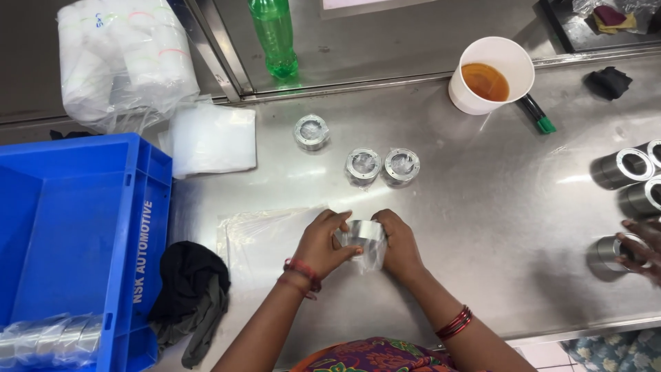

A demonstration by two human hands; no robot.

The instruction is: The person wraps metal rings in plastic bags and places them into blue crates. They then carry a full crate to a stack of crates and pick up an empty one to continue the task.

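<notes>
While my left hand (322,242) and right hand (398,242) pinched a shiny metal ring (363,234) in clear plastic film (372,256) above the steel table (482,207), fingers closed around it, its lower rim stayed hidden. Blue crate (76,227) at left, white lettering down its side.
</notes>
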